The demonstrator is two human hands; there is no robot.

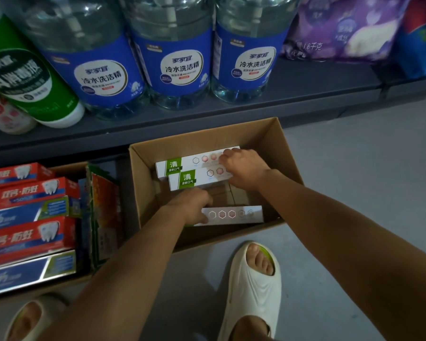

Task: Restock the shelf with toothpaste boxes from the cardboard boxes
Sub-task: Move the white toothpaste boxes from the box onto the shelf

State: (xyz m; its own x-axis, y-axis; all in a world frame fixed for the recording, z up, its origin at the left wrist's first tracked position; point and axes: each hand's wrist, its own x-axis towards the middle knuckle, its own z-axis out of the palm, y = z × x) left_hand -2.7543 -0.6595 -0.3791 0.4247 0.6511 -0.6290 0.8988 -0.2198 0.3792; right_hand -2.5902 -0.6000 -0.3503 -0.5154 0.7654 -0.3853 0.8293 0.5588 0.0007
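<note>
An open cardboard box (268, 134) sits on the floor below the shelf edge. Inside lie three white toothpaste boxes with green panels. My right hand (244, 168) grips the right ends of the two far toothpaste boxes (194, 166). My left hand (190, 205) holds the left end of the near toothpaste box (234, 214), which lies along the box's front wall. Brown inner packaging shows between them.
A second cardboard box (67, 169) at the left holds red and blue toothpaste boxes (30, 193). On the grey shelf (305, 94) above stand three blue-labelled detergent jugs (180, 67), a green bottle and purple bags. My feet in cream sandals (253, 291) stand on the grey floor.
</note>
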